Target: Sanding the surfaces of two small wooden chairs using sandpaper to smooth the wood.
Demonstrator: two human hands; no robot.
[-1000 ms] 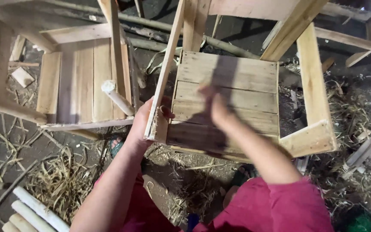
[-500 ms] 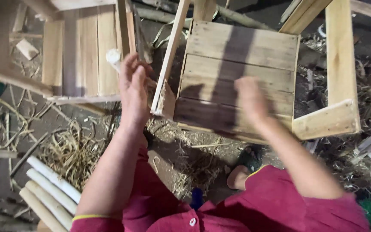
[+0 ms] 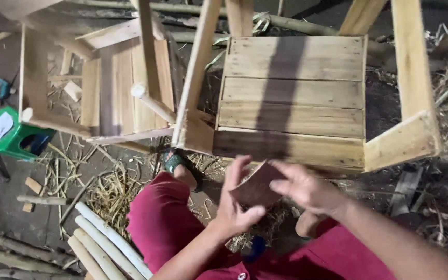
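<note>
Sandpaper [image 3: 257,186], a brown sheet at lower centre of the frame, is pinched between both hands: left hand [image 3: 237,207] curled under it, right hand [image 3: 307,189] gripping its edge. Likely folding it; rubbing the wooden stool [image 3: 291,98] above needs a firm grip.

Sheet [image 3: 257,187] held between the left hand [image 3: 237,210] and right hand [image 3: 307,189] at lower centre: dull reddish-brown, plain, no pattern. Slatted wooden seat [image 3: 292,98] at upper centre: pale yellowish-tan planks with grey weathered streaks and a darker brown lowest slat; second wooden frame [image 3: 110,88] at upper left: light tan, with white-tipped round pegs. Trousers [image 3: 162,223] along the bottom: deep crimson; small box [image 3: 11,136] at left edge: bright green with a white patch on top; peeled sticks [image 3: 99,251] at lower left: cream-white; ground [image 3: 6,207]: dark grey-brown, strewn with straw-yellow shavings.
</note>
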